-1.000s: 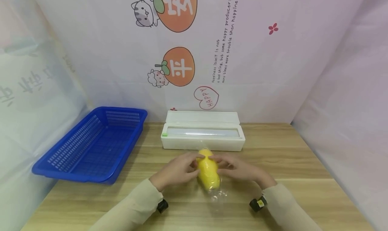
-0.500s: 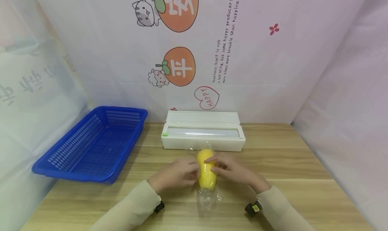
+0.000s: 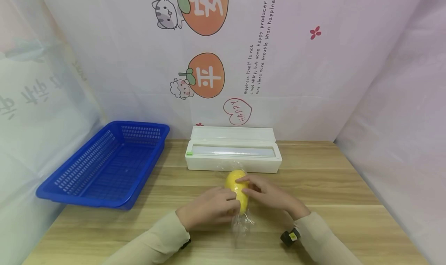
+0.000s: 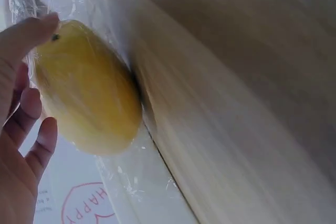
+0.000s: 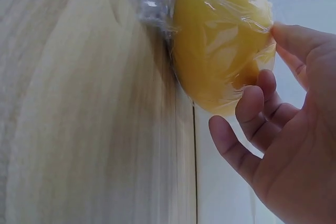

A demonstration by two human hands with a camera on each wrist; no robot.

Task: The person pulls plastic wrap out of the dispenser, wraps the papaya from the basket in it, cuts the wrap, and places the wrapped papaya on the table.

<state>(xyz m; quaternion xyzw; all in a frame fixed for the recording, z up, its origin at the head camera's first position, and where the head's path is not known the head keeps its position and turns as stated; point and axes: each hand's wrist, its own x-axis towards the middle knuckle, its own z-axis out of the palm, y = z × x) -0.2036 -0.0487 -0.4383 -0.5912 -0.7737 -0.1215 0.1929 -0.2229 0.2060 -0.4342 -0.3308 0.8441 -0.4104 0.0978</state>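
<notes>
A yellow mango (image 3: pixel 237 176) in clear cling film (image 3: pixel 241 221) lies on the wooden table, just in front of a long white box. At its near left side, my left hand (image 3: pixel 210 207) touches the wrapped fruit; in the left wrist view one digit presses at the stem end of the mango (image 4: pixel 92 95), with the other fingers (image 4: pixel 44 140) loosely bent apart from it. My right hand (image 3: pixel 270 195) holds the mango from the right. In the right wrist view a digit touches the film on the mango (image 5: pixel 220 45), while the remaining fingers (image 5: pixel 247 106) curl close to its underside.
Behind the mango stands the white cling-film box (image 3: pixel 233 164), lid raised, with a film roll (image 3: pixel 233 151) inside and a green piece at its left end. A blue perforated basket (image 3: pixel 139 183) sits at the left. Printed sheets (image 3: pixel 296 83) enclose the table (image 3: pixel 331 203).
The mango has turned to lie straighter front to back. My left hand has moved nearer to its near end, over the fruit's left side. My right hand stays at the mango.
</notes>
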